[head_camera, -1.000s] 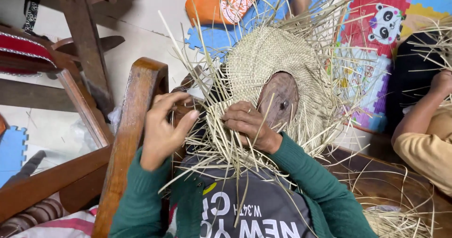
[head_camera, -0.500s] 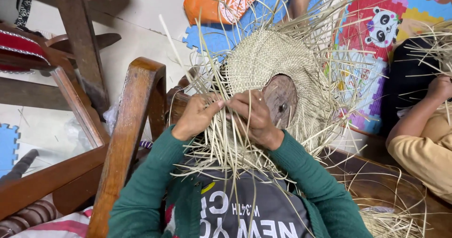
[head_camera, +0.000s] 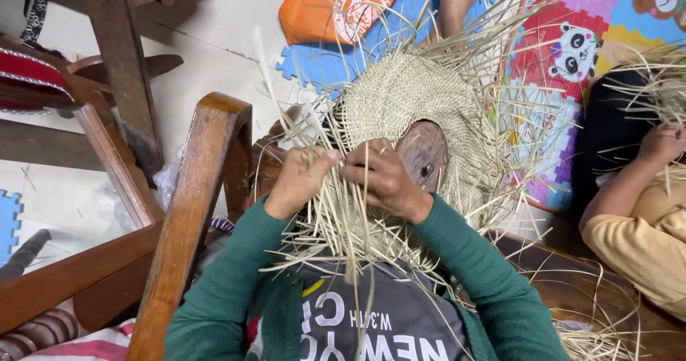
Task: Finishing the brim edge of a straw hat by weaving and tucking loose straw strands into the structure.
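Both hands (head_camera: 343,179) closer, pinching straw strands (head_camera: 336,218)

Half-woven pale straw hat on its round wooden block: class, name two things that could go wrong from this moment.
1. Both hands, left hand and right hand, pinch loose strands of the half-woven pale straw hat; a thin strand might snap or slip out.
2. The round wooden block sits on the lap, so it could shift and loosen the weave.
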